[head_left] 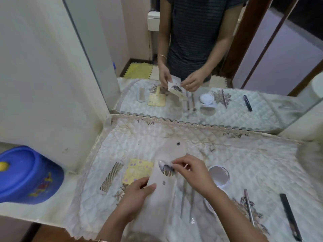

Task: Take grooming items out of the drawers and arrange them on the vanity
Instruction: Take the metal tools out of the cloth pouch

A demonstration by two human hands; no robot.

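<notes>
A long beige pouch [157, 203] with snap buttons is held above the quilted vanity cloth [227, 154]. My left hand [138, 194] grips its left edge. My right hand [190, 170] pinches at the pouch's open mouth, where shiny metal tool heads [167, 169] stick out. On the cloth lie a metal comb [111, 177], a yellow patterned card [138, 170], two thin metal tools [187, 201], a round compact mirror [219, 174], a metal stick [249, 208] and a black stick [289, 215].
A wall mirror [209, 58] stands behind the vanity and reflects the person, both hands and the laid-out items. A blue plastic lid [26, 175] sits at the lower left beside the vanity. A white wall panel [43, 75] closes the left side.
</notes>
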